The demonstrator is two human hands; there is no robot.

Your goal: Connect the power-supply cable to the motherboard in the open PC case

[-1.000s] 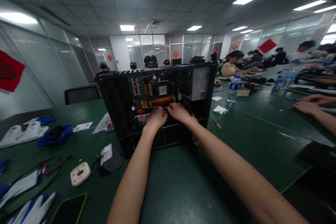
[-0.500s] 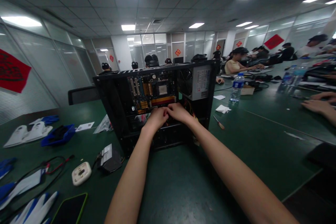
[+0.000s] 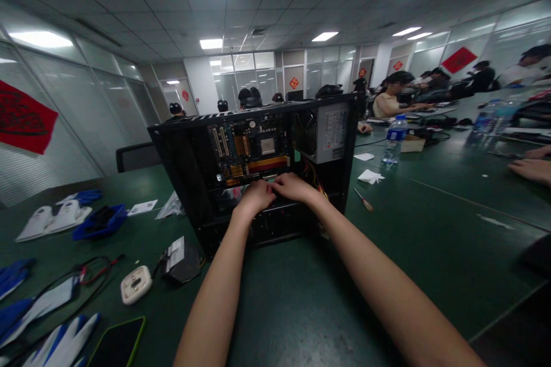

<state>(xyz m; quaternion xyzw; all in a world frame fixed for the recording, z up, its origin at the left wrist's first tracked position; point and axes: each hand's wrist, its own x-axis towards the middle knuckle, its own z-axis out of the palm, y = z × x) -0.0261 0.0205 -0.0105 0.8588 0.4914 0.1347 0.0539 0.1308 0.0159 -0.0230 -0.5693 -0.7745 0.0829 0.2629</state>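
Observation:
A black computer case [image 3: 253, 104] stands open-sided on the green table in front of me. Inside it are a motherboard [image 3: 230, 170], with red and yellow memory slots along its lower part, and a grey power supply [image 3: 332, 129] at the upper right. My left hand [image 3: 258, 196] and my right hand [image 3: 291, 186] meet just below the memory slots, fingers curled inward and close together. Whatever is between the fingertips is hidden by the hands. Colored power cables [image 3: 317, 178] hang to the right of my right hand.
Left of the case lie a grey-black boxy part [image 3: 183, 261], a white square gadget [image 3: 136, 285], a phone [image 3: 117, 344], gloves [image 3: 64, 344] and a blue tray [image 3: 99, 222]. To the right are a brush [image 3: 365, 200], crumpled tissue [image 3: 370, 176] and a water bottle [image 3: 394, 140]. Other people sit beyond.
My view has shifted slightly to the left. The fingers of both hands have moved a little, still close together at the same spot in the case.

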